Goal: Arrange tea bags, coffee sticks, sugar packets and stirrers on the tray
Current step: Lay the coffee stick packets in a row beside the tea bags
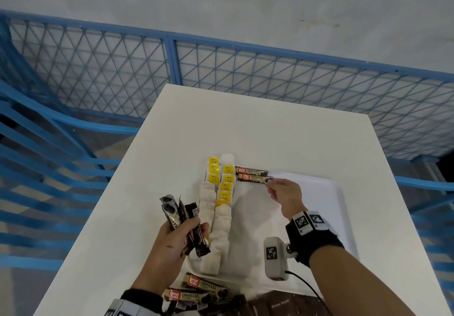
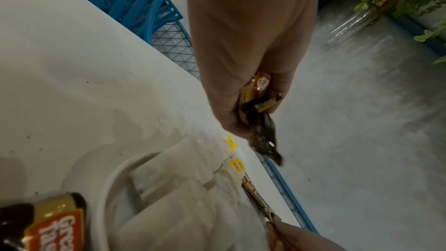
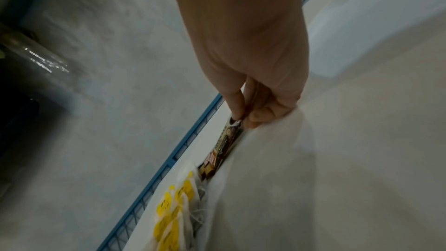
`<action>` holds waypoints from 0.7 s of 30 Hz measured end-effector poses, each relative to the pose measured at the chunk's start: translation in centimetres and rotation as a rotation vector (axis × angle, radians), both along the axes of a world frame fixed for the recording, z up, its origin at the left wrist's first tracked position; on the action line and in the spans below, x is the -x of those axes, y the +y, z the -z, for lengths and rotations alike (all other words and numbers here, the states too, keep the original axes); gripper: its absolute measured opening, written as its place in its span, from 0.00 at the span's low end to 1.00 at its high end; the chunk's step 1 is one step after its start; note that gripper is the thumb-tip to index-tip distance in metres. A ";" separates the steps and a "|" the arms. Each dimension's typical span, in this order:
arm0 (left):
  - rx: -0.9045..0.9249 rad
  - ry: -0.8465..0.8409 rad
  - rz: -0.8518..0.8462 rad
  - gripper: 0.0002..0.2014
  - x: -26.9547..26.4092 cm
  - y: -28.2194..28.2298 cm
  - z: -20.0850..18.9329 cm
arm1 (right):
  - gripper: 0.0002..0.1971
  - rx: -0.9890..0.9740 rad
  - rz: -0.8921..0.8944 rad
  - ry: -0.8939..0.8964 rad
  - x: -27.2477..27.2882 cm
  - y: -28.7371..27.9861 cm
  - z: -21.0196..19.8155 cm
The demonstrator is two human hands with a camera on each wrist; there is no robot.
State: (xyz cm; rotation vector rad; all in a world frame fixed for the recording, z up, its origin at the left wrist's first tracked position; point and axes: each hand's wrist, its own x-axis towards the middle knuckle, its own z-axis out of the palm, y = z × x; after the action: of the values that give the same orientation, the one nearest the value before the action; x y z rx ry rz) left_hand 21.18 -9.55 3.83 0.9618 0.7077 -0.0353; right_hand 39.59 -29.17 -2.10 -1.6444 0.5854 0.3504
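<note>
the right hand (image 1: pixel 285 194) pinches the right end of a coffee stick (image 1: pixel 254 177) lying crosswise at the tray's (image 1: pixel 329 207) far edge, beside the tea bags (image 1: pixel 222 192). the left hand (image 1: pixel 169 244) grips a bundle of coffee sticks (image 1: pixel 183 220) pointing away from the person.

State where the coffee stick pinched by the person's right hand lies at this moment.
In the head view, the coffee stick lies at the tray's far end, just nearer than another coffee stick, right of the tea bags; the right hand pinches its right end.
</note>
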 end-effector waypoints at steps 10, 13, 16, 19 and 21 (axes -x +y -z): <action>-0.070 -0.040 0.086 0.09 -0.4 -1.0 -0.2 | 0.09 0.397 -0.149 -0.118 -0.1 1.4 0.4; -0.090 -0.047 0.092 0.10 -0.5 -1.4 -0.4 | 0.12 0.396 -0.112 -0.128 0.0 1.3 0.2; -0.095 -0.058 0.084 0.06 -0.6 -1.7 -0.6 | 0.10 0.363 -0.090 -0.168 0.7 1.2 -0.5; -0.104 -0.075 0.077 0.05 -0.6 -2.0 -0.6 | 0.05 0.319 -0.138 -0.232 2.0 1.5 -1.6; -0.113 -0.079 0.070 0.03 -0.6 -2.1 -0.7 | 0.02 0.256 -0.224 -0.260 3.6 1.8 -2.6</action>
State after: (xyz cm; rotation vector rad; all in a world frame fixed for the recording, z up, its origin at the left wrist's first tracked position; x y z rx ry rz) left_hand 21.81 -11.62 4.55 1.0898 0.6080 -0.0184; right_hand 36.03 -27.38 0.47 -1.9717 0.2575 0.2247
